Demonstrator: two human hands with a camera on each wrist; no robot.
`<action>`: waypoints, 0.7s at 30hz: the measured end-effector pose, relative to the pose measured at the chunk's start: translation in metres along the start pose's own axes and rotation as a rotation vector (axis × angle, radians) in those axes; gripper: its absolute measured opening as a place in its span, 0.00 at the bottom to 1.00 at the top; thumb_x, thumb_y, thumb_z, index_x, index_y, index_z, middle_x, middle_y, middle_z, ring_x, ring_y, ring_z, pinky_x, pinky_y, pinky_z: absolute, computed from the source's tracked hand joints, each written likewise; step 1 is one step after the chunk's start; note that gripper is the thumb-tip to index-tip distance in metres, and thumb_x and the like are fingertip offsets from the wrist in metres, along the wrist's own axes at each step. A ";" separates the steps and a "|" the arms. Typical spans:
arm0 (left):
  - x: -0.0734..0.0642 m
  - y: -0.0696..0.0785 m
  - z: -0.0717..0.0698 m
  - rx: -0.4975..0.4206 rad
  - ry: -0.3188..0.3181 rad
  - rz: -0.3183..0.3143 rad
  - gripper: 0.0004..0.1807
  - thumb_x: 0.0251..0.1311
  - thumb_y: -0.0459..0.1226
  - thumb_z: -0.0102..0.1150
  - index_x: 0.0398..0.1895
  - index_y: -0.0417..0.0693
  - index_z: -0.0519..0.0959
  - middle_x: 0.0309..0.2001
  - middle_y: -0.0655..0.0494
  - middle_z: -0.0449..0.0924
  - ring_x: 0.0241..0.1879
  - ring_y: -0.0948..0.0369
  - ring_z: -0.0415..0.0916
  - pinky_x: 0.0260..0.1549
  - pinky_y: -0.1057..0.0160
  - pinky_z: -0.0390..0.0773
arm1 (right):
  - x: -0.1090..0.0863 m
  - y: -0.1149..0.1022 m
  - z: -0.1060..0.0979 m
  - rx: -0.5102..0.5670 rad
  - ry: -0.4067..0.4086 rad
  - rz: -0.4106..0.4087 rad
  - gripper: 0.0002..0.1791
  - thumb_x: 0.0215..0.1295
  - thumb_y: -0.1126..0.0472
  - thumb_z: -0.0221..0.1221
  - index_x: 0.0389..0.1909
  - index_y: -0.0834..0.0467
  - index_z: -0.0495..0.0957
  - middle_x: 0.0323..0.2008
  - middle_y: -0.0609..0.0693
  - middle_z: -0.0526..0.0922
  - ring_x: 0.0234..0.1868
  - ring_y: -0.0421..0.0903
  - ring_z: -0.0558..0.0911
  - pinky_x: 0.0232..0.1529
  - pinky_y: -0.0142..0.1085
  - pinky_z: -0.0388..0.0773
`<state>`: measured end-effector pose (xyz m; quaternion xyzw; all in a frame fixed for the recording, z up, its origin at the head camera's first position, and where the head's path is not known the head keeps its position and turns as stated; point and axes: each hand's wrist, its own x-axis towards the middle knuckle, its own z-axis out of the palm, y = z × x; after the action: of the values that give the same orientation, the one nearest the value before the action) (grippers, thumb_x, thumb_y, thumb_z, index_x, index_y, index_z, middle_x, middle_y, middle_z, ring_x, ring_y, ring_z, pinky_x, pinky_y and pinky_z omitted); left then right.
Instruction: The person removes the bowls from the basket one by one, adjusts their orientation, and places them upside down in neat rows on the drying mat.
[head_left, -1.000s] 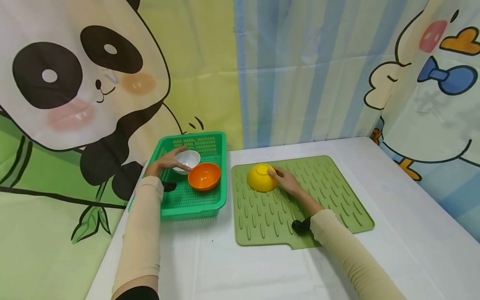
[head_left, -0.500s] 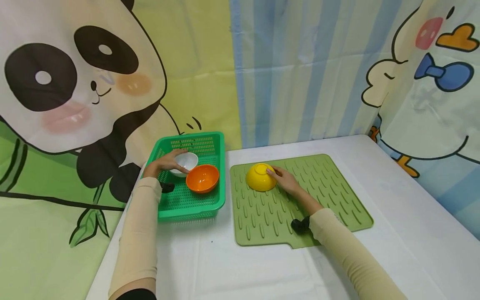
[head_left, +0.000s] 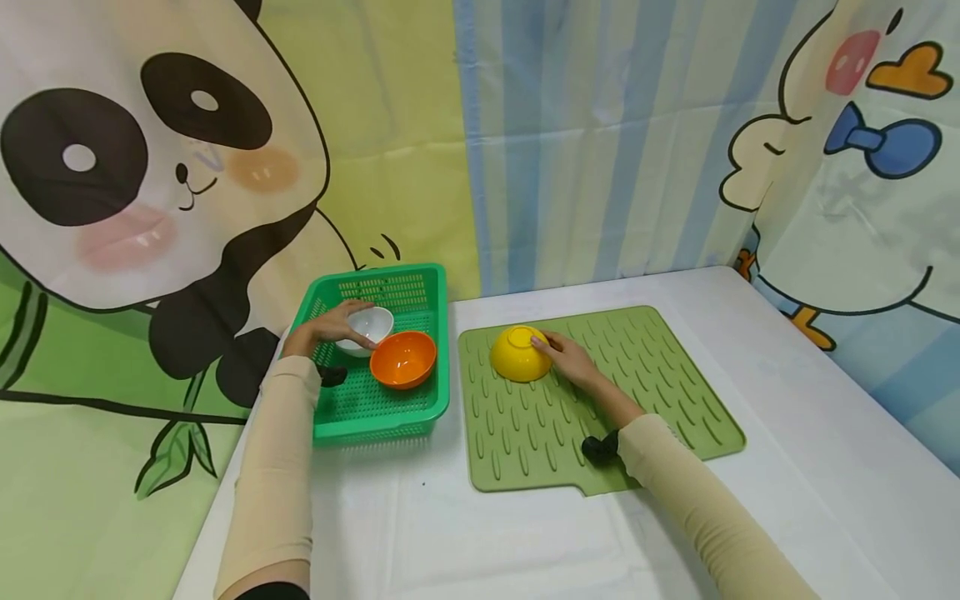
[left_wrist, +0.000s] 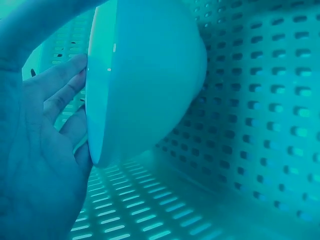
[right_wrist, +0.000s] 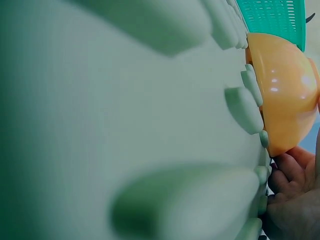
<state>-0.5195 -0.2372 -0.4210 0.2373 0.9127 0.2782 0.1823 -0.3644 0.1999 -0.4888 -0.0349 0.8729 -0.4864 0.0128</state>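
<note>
A white bowl (head_left: 375, 322) sits in the green plastic basket (head_left: 378, 429). My left hand (head_left: 324, 327) holds it, thumb and fingers spread across to opposite sides of its rim. The left wrist view shows the fingertips against the rim of the bowl (left_wrist: 150, 85). Right beside it in the basket stands an orange bowl (head_left: 403, 360), mouth up. A yellow bowl (head_left: 516, 358) lies upside down on the green ridged mat (head_left: 525, 454), and my right hand (head_left: 572, 362) grips its right side, thumb near the base. In the right wrist view, fingers reach under the rim of this bowl (right_wrist: 285, 95).
Basket and mat lie side by side on a white-covered table (head_left: 420, 533), a narrow gap between them. A printed curtain (head_left: 585, 150) with a panda and a duck hangs right behind the table's back edge.
The whole head view has drifted slightly. Both hands keep their places on the white and yellow bowls, and the bowls have not visibly moved.
</note>
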 end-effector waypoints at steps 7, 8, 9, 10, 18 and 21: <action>-0.003 0.002 -0.001 0.034 0.013 0.012 0.54 0.41 0.49 0.73 0.69 0.41 0.55 0.69 0.35 0.40 0.64 0.38 0.44 0.53 0.36 0.60 | 0.001 0.001 0.001 0.023 0.000 0.011 0.41 0.63 0.35 0.47 0.68 0.58 0.57 0.65 0.57 0.62 0.64 0.56 0.62 0.61 0.51 0.60; -0.003 0.002 -0.002 0.045 0.013 0.014 0.54 0.40 0.49 0.73 0.69 0.41 0.55 0.69 0.35 0.40 0.64 0.38 0.44 0.53 0.36 0.61 | 0.002 0.001 0.001 0.019 0.001 0.011 0.41 0.63 0.35 0.47 0.68 0.58 0.57 0.65 0.57 0.62 0.64 0.56 0.62 0.61 0.51 0.60; -0.003 0.002 -0.002 0.057 0.012 0.017 0.54 0.40 0.50 0.72 0.69 0.40 0.55 0.69 0.35 0.40 0.64 0.38 0.44 0.53 0.36 0.60 | 0.002 0.000 0.001 0.017 0.000 0.012 0.41 0.63 0.35 0.47 0.68 0.58 0.57 0.65 0.57 0.62 0.64 0.56 0.62 0.61 0.51 0.60; -0.003 0.002 -0.002 0.068 0.011 0.020 0.54 0.40 0.50 0.72 0.69 0.40 0.55 0.68 0.35 0.41 0.64 0.38 0.44 0.53 0.36 0.61 | 0.002 0.000 0.001 0.016 -0.001 0.012 0.41 0.64 0.35 0.46 0.68 0.58 0.57 0.65 0.57 0.62 0.64 0.56 0.62 0.61 0.51 0.60; -0.002 0.002 -0.003 0.067 0.017 0.018 0.54 0.38 0.51 0.74 0.68 0.42 0.57 0.68 0.35 0.43 0.63 0.39 0.47 0.51 0.39 0.64 | 0.002 0.001 0.000 0.021 -0.005 0.008 0.41 0.63 0.35 0.47 0.69 0.57 0.57 0.65 0.57 0.62 0.64 0.56 0.62 0.61 0.51 0.60; -0.003 0.001 -0.003 0.047 0.029 0.024 0.52 0.39 0.49 0.73 0.68 0.41 0.58 0.67 0.35 0.45 0.61 0.39 0.50 0.49 0.41 0.66 | 0.002 0.002 0.000 0.025 -0.011 0.006 0.41 0.63 0.35 0.47 0.69 0.57 0.57 0.65 0.57 0.62 0.64 0.56 0.62 0.61 0.51 0.60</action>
<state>-0.5182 -0.2386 -0.4177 0.2483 0.9187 0.2622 0.1599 -0.3663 0.2008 -0.4899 -0.0347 0.8668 -0.4970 0.0193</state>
